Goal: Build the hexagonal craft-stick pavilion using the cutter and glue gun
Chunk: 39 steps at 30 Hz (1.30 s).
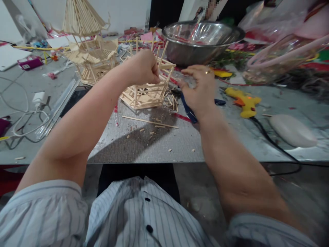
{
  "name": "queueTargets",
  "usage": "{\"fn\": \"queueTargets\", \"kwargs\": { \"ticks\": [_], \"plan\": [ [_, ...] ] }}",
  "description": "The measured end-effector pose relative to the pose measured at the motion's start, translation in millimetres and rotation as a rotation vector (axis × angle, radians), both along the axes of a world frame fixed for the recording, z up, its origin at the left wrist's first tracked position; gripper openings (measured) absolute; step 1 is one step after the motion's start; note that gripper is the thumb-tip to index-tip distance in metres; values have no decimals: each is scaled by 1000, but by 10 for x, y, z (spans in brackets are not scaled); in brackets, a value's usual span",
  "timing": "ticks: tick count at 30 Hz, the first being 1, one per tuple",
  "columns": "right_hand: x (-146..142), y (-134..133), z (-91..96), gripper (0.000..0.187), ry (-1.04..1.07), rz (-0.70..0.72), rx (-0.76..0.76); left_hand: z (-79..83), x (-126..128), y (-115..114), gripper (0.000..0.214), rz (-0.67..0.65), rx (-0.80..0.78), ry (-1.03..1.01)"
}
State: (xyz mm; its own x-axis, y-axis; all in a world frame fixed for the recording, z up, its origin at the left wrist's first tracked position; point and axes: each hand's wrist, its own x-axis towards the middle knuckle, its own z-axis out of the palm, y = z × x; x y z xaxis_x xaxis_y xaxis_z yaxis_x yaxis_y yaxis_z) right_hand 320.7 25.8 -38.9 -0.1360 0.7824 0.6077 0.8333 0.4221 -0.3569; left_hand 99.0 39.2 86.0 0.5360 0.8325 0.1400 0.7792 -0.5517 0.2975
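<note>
Cluttered grey table: left hand fisted around an upright of stick model; right hand just right, fingers curled, grip can't tell.

The little frame of pale wooden sticks stands upright on my bench, its slatted base lying flat and thin posts rising from the corners. My left hand is closed on its top edge.
</note>
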Motion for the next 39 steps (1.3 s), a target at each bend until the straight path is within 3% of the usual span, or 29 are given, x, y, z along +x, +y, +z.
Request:
{"fn": "queueTargets", "kwargs": {
  "ticks": [4,9,14,19,23,30,34,39],
  "plan": [
    [-360,-160,418,23,11,42,34,-59,-1,46,5,-11,35,5],
    [-537,-105,595,12,-53,127,-28,-129,-31,108,13,-3,60,-100],
    [-471,-34,525,12,15,203,-38,-114,-257,77,10,-19,25,-225],
    [-467,-79,413,18,94,207,-52,-125,-635,-38,33,-96,16,-171],
    [-528,-192,447,16,90,206,-51,-208,-820,-117,45,-233,61,-135],
    [-573,-323,500,19,28,241,1,-387,-851,-153,32,-188,66,-296],
    [-515,-267,458,25,-5,263,40,-492,-818,-122,28,-194,161,-286],
    [-460,-148,352,38,12,329,157,-559,-687,-208,13,4,247,-257]
  ]
}}
